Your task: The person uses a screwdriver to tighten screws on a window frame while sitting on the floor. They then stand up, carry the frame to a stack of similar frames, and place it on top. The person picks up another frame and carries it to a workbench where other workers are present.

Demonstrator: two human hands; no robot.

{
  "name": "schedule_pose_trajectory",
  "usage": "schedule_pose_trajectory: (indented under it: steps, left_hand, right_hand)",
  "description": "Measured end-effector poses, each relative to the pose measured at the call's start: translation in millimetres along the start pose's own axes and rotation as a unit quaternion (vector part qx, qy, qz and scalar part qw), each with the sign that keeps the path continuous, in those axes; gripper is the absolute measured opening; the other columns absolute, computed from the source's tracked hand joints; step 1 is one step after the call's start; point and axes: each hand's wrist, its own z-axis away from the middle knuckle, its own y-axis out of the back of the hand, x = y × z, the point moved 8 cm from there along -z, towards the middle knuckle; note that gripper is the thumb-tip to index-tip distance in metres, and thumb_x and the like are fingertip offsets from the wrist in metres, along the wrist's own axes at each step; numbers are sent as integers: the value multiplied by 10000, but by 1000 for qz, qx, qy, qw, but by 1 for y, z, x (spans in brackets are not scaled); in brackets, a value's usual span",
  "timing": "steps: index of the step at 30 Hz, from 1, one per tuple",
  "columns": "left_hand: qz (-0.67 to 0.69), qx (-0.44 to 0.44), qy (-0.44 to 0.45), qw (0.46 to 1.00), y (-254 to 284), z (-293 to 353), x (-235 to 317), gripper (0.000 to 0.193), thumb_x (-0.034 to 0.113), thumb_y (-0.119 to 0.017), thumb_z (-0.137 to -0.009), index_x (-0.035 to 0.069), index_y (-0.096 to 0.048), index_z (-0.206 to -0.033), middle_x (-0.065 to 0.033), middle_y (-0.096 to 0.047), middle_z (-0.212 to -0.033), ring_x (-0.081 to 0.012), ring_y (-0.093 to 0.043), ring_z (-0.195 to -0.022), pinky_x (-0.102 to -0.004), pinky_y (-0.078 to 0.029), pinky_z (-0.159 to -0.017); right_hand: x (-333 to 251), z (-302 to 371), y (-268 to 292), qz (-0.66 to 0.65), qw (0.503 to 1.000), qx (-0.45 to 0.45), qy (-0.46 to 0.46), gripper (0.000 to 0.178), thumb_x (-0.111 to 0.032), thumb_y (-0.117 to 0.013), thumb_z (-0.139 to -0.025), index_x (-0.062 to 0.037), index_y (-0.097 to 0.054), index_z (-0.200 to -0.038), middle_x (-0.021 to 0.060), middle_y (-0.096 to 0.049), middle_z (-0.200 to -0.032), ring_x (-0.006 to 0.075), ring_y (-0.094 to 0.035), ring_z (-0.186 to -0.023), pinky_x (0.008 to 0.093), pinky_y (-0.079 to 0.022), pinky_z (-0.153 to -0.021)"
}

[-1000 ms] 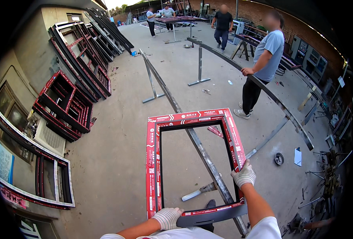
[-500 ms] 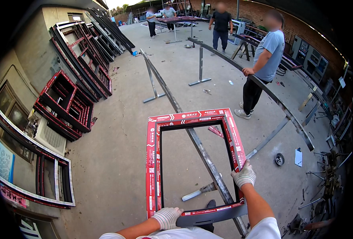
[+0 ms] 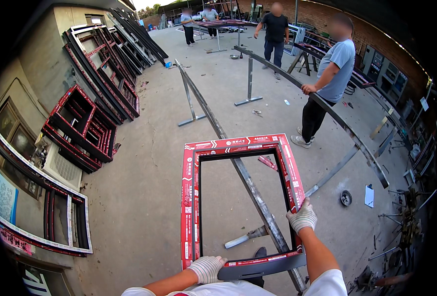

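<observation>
A rectangular window frame, dark with red and white protective film, is held in front of me. My left hand, in a striped knit glove, grips its lower left corner. My right hand, gloved alike, is wrapped round its right side near the bottom. Through the frame's opening shows a long grey metal rail, which runs away from me beneath it. Both hands are closed, with some fingers hidden behind the frame. I cannot tell whether the frame rests on the rail.
A person in a light blue shirt leans on a second metal rail at right. Another person in dark clothes stands farther back. Film-wrapped frames lean at the left wall. A round black dish and metal stands lie right.
The person in dark clothes has stepped nearer and shifted slightly right. My hands and the window frame look almost unmoved.
</observation>
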Motion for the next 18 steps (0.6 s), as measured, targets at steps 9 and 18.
schedule_pose_trajectory:
  steps: [9,18]
  left_hand:
    - [12,3,8,1000,2,1,1,829,557,-758,-801,-15,-554,-1365,-245,-666,-1155,-398,-677,-1082,-469,-551,-946]
    - [16,9,5,1000,6,4,5,848,572,-758,-799,-26,-560,-1366,-247,-665,-1171,-396,-674,-1098,-463,-548,-955]
  right_hand:
    - [-1,1,1,-4,1000,-4,1,1050,-391,-812,-737,-34,-282,-1570,241,-598,-1324,379,-687,-1140,459,-566,-968]
    - [1,1,-1,-6,1000,2,14,1060,-403,-807,-743,-34,-269,-1579,244,-594,-1319,386,-683,-1138,464,-562,-963]
